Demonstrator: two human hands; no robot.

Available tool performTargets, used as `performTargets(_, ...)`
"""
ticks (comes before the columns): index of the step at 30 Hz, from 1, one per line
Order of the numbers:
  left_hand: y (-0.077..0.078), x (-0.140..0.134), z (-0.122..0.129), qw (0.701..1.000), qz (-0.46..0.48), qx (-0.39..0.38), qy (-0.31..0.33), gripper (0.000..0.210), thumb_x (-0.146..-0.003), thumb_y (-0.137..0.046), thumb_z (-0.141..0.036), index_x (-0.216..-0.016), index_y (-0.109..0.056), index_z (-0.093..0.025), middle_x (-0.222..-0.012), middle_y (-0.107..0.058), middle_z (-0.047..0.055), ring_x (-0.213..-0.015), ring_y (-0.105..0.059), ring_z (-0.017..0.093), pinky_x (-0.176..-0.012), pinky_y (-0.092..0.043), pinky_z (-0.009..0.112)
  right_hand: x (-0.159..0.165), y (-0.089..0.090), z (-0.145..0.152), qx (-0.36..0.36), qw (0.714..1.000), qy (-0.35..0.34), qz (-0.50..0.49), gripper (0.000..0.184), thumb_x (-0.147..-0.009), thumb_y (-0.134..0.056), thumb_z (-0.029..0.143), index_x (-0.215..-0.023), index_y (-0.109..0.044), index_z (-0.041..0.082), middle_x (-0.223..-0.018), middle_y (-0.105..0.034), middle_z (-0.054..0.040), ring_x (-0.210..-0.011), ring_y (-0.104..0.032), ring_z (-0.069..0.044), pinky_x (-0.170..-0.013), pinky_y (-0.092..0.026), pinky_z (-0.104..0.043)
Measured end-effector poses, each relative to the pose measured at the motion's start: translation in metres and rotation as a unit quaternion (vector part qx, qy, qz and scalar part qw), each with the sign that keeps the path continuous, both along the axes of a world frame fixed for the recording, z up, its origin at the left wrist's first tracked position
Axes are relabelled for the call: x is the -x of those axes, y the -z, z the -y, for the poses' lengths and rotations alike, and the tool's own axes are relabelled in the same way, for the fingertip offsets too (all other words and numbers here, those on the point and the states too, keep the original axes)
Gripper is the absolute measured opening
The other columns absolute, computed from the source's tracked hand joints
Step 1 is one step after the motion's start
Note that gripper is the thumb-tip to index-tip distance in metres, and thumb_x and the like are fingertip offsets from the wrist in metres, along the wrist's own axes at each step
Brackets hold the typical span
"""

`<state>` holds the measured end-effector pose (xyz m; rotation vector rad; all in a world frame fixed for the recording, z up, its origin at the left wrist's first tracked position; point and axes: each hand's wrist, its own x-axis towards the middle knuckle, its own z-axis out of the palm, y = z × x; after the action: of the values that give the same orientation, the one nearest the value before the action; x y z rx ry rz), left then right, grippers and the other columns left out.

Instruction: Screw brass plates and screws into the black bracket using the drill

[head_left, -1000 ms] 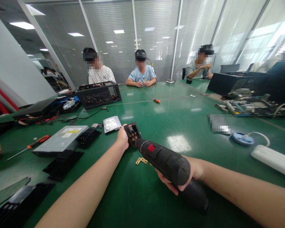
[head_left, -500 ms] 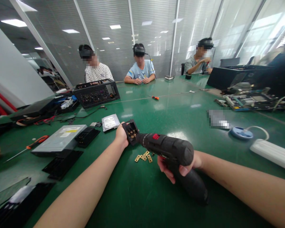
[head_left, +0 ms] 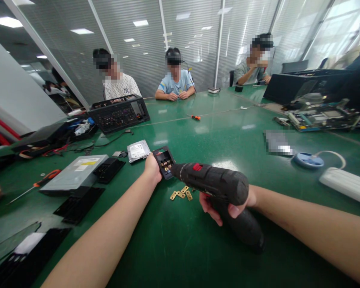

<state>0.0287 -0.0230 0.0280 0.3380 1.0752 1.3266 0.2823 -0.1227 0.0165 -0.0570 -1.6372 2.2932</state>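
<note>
My left hand [head_left: 153, 167] grips a small black open-faced housing [head_left: 161, 156] by its left edge, tilted toward me. Brass-coloured metal parts show inside it. My right hand [head_left: 225, 210] is wrapped round the handle of a black cordless drill [head_left: 211, 180] with a red switch on top. The drill's nose points left at the housing's right side; its tip is hidden, so I cannot tell whether it touches a screw. Several small brass plates [head_left: 181, 193] lie on the green table just below the drill's nose.
Left on the table [head_left: 156, 248] are a hard drive [head_left: 138, 151], an optical drive [head_left: 78, 170], an orange screwdriver [head_left: 37, 185] and black panels [head_left: 79, 204]. Computer cases [head_left: 118, 114] and a circuit board [head_left: 315, 118] lie farther off. A white power strip [head_left: 345, 186] is at right. Co-workers sit opposite.
The view has shifted slightly. The housing is turned a little in my left hand, and the drill still points at it. A co-worker at the far right has raised a hand toward the face.
</note>
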Motion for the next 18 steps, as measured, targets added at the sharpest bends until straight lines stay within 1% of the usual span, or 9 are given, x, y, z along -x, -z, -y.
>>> performTargets(2,-0.0006,0.0002,0.0005,0.999,-0.044,-0.002,0.014,0.029,-0.082,-0.051,-0.027,-0.103,-0.068,-0.014,-0.067,-0.070,0.009,-0.058,-0.070,0.028,-0.058,-0.059,0.041,-0.0001,-0.0007,0.0005,0.003,1.000,-0.001,-0.001,0.052,-0.066,-0.091,0.039,-0.104,-0.068,0.011,-0.076,-0.072,-0.0030,-0.062,-0.069,-0.017,-0.065,-0.054,-0.029)
performTargets(4,-0.0007,0.0006,0.0008,0.998,-0.063,-0.013,0.021,0.030,-0.083,-0.050,-0.028,-0.102,-0.068,-0.014,-0.066,-0.069,0.009,-0.056,-0.069,0.028,-0.056,-0.058,0.040,-0.0001,-0.0018,0.0010,0.006,1.000,-0.001,-0.003,0.052,-0.066,-0.092,0.039,-0.103,-0.068,0.010,-0.076,-0.072,-0.0030,-0.061,-0.068,-0.016,-0.066,-0.053,-0.029)
performTargets(9,0.0007,0.0015,0.0003,0.997,-0.061,-0.029,0.031,0.031,-0.082,-0.050,-0.028,-0.102,-0.068,-0.013,-0.066,-0.069,0.010,-0.058,-0.069,0.028,-0.058,-0.057,0.041,-0.0005,-0.0056,0.0022,0.012,1.000,0.004,-0.004,0.051,-0.066,-0.092,0.036,-0.102,-0.068,0.009,-0.076,-0.073,-0.0034,-0.064,-0.069,-0.017,-0.065,-0.051,-0.028)
performTargets(13,0.0014,0.0013,0.0003,0.998,-0.055,-0.030,0.029,0.032,-0.082,-0.050,-0.029,-0.103,-0.067,-0.013,-0.065,-0.068,0.008,-0.058,-0.069,0.028,-0.057,-0.057,0.039,-0.0005,-0.0079,0.0026,0.015,1.000,0.003,-0.001,0.051,-0.066,-0.093,0.035,-0.101,-0.068,0.009,-0.075,-0.072,-0.0034,-0.064,-0.070,-0.017,-0.066,-0.053,-0.028)
performTargets(18,0.0018,0.0010,0.0005,0.997,-0.061,-0.038,0.031,0.030,-0.084,-0.048,-0.032,-0.100,-0.066,-0.014,-0.062,-0.067,0.008,-0.056,-0.068,0.027,-0.054,-0.056,0.037,0.0002,-0.0078,0.0033,0.017,1.000,0.006,-0.004,0.048,-0.066,-0.092,0.034,-0.101,-0.069,0.009,-0.074,-0.073,-0.0028,-0.063,-0.069,-0.017,-0.064,-0.054,-0.027)
